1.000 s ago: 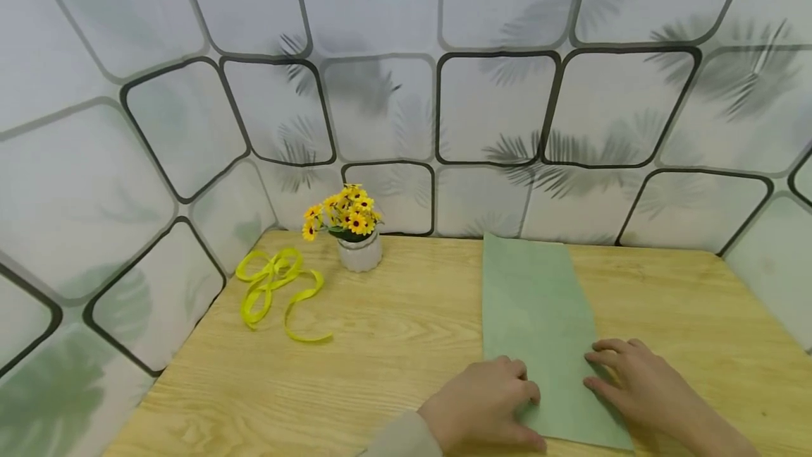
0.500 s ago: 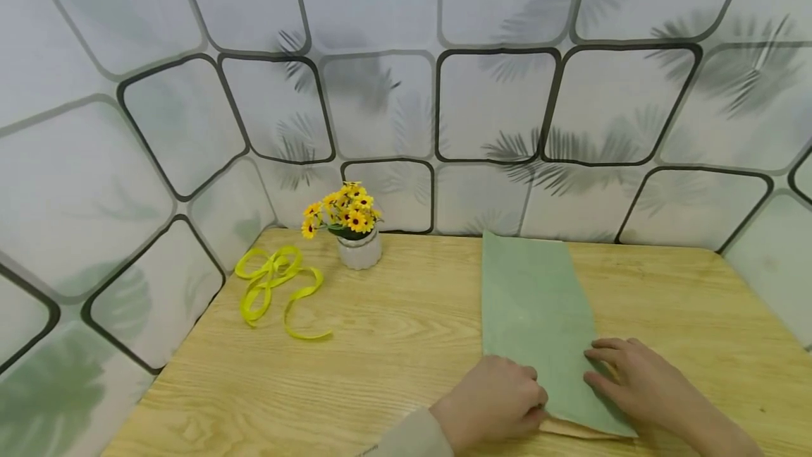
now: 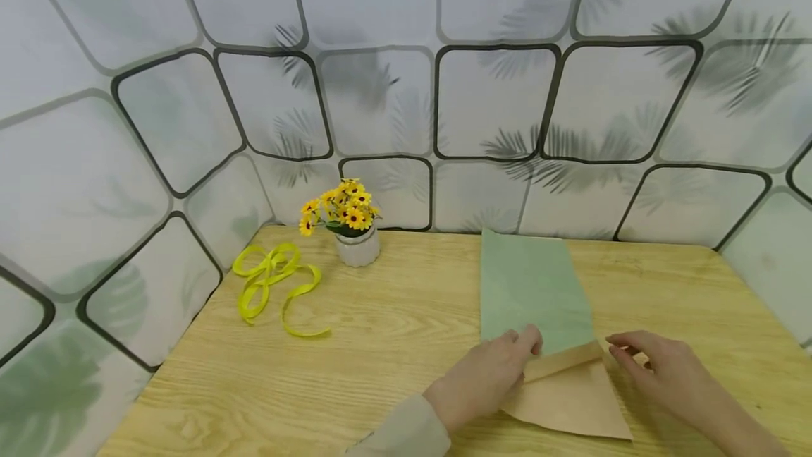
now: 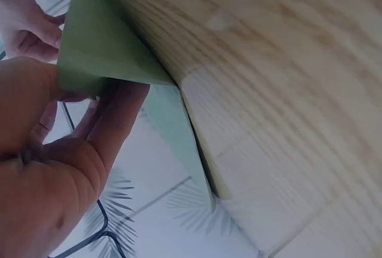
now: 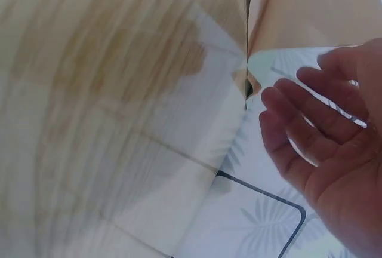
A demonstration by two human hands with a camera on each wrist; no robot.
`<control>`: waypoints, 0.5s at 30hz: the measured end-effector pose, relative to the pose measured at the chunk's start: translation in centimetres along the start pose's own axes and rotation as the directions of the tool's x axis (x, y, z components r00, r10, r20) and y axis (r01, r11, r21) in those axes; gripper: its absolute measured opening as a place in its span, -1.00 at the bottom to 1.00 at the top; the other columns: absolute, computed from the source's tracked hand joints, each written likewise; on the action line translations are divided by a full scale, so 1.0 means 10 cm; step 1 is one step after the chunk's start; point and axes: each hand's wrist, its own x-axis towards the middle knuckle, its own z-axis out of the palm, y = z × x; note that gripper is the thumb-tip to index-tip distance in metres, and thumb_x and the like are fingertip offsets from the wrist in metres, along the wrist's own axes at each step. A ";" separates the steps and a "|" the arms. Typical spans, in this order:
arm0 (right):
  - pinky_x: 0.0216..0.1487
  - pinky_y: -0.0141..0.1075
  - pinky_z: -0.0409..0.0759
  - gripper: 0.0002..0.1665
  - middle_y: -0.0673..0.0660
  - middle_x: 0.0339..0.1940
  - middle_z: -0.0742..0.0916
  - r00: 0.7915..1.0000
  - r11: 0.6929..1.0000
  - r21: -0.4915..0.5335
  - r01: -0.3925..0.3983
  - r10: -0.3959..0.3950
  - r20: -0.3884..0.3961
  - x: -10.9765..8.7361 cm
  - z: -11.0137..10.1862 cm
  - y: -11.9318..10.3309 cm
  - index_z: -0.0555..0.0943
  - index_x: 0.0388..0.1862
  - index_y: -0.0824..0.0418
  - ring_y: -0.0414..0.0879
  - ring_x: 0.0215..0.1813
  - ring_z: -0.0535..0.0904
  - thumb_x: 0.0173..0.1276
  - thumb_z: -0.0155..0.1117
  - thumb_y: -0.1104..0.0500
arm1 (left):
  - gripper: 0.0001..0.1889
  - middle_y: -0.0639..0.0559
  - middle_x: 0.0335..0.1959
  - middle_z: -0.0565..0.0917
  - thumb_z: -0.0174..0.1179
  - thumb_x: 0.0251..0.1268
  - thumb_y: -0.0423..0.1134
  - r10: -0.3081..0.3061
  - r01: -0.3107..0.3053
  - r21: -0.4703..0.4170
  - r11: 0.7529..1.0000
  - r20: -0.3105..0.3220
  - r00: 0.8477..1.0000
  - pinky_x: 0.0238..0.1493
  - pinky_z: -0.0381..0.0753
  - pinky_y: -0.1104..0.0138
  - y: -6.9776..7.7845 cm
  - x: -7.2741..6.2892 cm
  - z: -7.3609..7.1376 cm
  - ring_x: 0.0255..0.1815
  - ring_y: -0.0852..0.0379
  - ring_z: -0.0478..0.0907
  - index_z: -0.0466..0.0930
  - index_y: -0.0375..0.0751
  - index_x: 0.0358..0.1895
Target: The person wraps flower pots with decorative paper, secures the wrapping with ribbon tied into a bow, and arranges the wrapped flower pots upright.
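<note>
A long piece of green paper, tan on its other face, lies on the right part of the table. At its near end the upper layer is lifted and turned back, baring a tan area beneath. My left hand pinches this raised edge; in the left wrist view the green paper passes between its thumb and fingers. My right hand is held just off the paper's right edge, fingers loosely bent and holding nothing. The right wrist view shows its palm beside the tan paper.
A coiled yellow ribbon lies at the table's left. Behind it stands a small white pot of yellow flowers. Patterned cloth walls border the wooden table at the back and sides.
My left hand has gripped the paper's near edge and moved it up and away from me, exposing the tan face. My right hand has come off the paper, slightly rightward.
</note>
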 end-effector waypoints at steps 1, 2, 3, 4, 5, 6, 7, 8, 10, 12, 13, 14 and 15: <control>-0.48 -0.44 0.58 -0.87 -0.03 -0.33 0.82 1.000 1.000 0.006 0.008 -0.008 -0.003 0.00 0.01 -0.01 0.78 -0.21 0.16 -0.44 -0.38 0.62 0.30 0.44 0.33 | -0.63 0.08 -0.28 0.58 0.12 0.47 -0.48 -0.003 0.003 -0.014 1.000 0.002 1.000 -0.58 0.29 0.66 0.00 0.00 0.00 -0.56 0.37 0.28 0.32 -0.08 0.19; -0.48 -0.45 0.59 -0.86 -0.08 -0.36 0.81 0.999 0.999 0.012 0.032 -0.032 -0.013 0.00 0.02 -0.02 0.78 -0.27 0.11 -0.47 -0.38 0.61 0.25 0.48 0.33 | -0.62 0.05 -0.22 0.56 0.11 0.48 -0.50 -0.004 0.004 -0.025 1.000 0.002 1.000 -0.58 0.29 0.67 -0.01 -0.01 0.00 -0.57 0.36 0.28 0.33 -0.05 0.21; -0.48 -0.45 0.59 -0.83 -0.11 -0.38 0.79 0.998 0.998 0.023 0.058 -0.057 -0.018 0.00 0.04 -0.02 0.77 -0.32 0.06 -0.50 -0.37 0.59 0.20 0.51 0.33 | -0.61 0.05 -0.19 0.54 0.10 0.48 -0.50 -0.007 0.008 -0.029 1.000 0.005 1.000 -0.58 0.29 0.68 -0.01 -0.01 0.00 -0.57 0.36 0.27 0.35 -0.03 0.23; -0.47 -0.45 0.60 -0.79 -0.14 -0.40 0.78 0.996 0.995 0.031 0.090 -0.090 -0.023 0.01 0.06 -0.03 0.76 -0.36 0.02 -0.51 -0.36 0.59 0.15 0.54 0.34 | -0.59 0.04 -0.16 0.51 0.10 0.48 -0.51 -0.014 0.014 -0.039 0.999 0.009 1.000 -0.59 0.29 0.68 -0.01 -0.01 0.00 -0.58 0.36 0.27 0.37 0.00 0.25; -0.47 -0.44 0.60 -0.75 -0.16 -0.40 0.78 0.993 0.992 0.044 0.117 -0.116 -0.026 0.01 0.08 -0.04 0.75 -0.38 -0.01 -0.52 -0.35 0.59 0.11 0.56 0.34 | -0.56 0.03 -0.13 0.50 0.10 0.47 -0.51 -0.013 0.013 -0.040 0.999 0.006 1.000 -0.59 0.29 0.68 -0.01 -0.01 -0.01 -0.59 0.36 0.26 0.38 0.01 0.28; -0.46 -0.44 0.60 -0.72 -0.16 -0.40 0.78 0.989 0.988 0.055 0.147 -0.146 -0.021 0.01 0.10 -0.05 0.74 -0.39 -0.03 -0.51 -0.33 0.60 0.08 0.58 0.35 | -0.54 0.02 -0.09 0.49 0.12 0.46 -0.51 -0.011 0.011 -0.028 1.000 0.003 1.000 -0.57 0.30 0.69 -0.01 -0.01 -0.01 -0.57 0.37 0.27 0.40 0.00 0.30; -0.45 -0.43 0.61 -0.70 -0.15 -0.39 0.78 0.983 0.981 0.062 0.181 -0.181 -0.015 0.01 0.12 -0.06 0.74 -0.39 -0.03 -0.49 -0.33 0.61 0.04 0.60 0.36 | -0.53 0.01 -0.05 0.48 0.13 0.46 -0.51 -0.016 0.016 -0.015 1.000 0.005 1.000 -0.55 0.32 0.69 -0.01 -0.01 -0.01 -0.56 0.37 0.27 0.41 -0.01 0.32; -0.43 -0.42 0.62 -0.71 -0.13 -0.38 0.78 0.979 0.977 0.069 0.202 -0.203 0.003 0.02 0.14 -0.07 0.74 -0.39 -0.03 -0.47 -0.31 0.63 0.03 0.61 0.34 | -0.54 0.01 -0.02 0.48 0.13 0.47 -0.49 -0.022 0.022 -0.001 1.000 0.005 1.000 -0.53 0.33 0.69 -0.01 0.00 -0.01 -0.54 0.38 0.28 0.41 -0.04 0.33; -0.38 -0.40 0.65 -0.74 -0.10 -0.33 0.80 0.973 0.973 0.068 0.220 -0.223 0.055 0.01 0.17 -0.10 0.74 -0.38 -0.03 -0.40 -0.28 0.66 0.04 0.63 0.28 | -0.57 0.00 0.05 0.49 0.11 0.50 -0.45 -0.048 0.048 0.000 0.999 0.012 0.999 -0.46 0.38 0.68 -0.02 0.01 -0.01 -0.49 0.40 0.31 0.42 -0.12 0.36; -0.35 -0.37 0.67 -0.77 -0.07 -0.32 0.79 0.964 0.969 0.055 0.240 -0.244 0.107 0.01 0.19 -0.12 0.74 -0.39 -0.02 -0.32 -0.27 0.69 0.03 0.65 0.22 | -0.62 0.01 0.08 0.54 0.09 0.54 -0.37 -0.077 0.077 -0.003 0.997 0.022 0.997 -0.37 0.42 0.67 -0.03 0.01 -0.01 -0.41 0.40 0.37 0.44 -0.18 0.35; -0.34 -0.36 0.67 -0.78 -0.07 -0.31 0.79 0.960 0.969 0.051 0.243 -0.248 0.128 0.01 0.20 -0.12 0.74 -0.41 -0.02 -0.29 -0.28 0.69 0.03 0.65 0.21 | -0.64 0.03 0.08 0.57 0.08 0.56 -0.32 -0.090 0.090 -0.011 0.996 0.027 0.996 -0.33 0.45 0.66 -0.04 0.01 0.00 -0.36 0.40 0.42 0.46 -0.20 0.33; -0.34 -0.35 0.67 -0.79 -0.08 -0.31 0.77 0.958 0.969 0.054 0.241 -0.247 0.147 0.01 0.21 -0.13 0.74 -0.42 -0.02 -0.29 -0.28 0.69 0.03 0.66 0.19 | -0.66 0.05 0.07 0.60 0.07 0.59 -0.23 -0.104 0.104 -0.014 0.994 0.025 0.994 -0.30 0.47 0.66 -0.05 0.00 0.00 -0.32 0.41 0.46 0.49 -0.20 0.31; -0.35 -0.36 0.66 -0.79 -0.09 -0.31 0.76 0.956 0.968 0.060 0.242 -0.248 0.156 0.01 0.21 -0.14 0.73 -0.43 -0.02 -0.30 -0.29 0.67 0.03 0.66 0.17 | -0.67 0.07 0.04 0.64 0.06 0.60 -0.16 -0.115 0.115 -0.017 0.993 0.019 0.993 -0.28 0.49 0.65 -0.06 0.00 0.00 -0.27 0.41 0.50 0.54 -0.18 0.27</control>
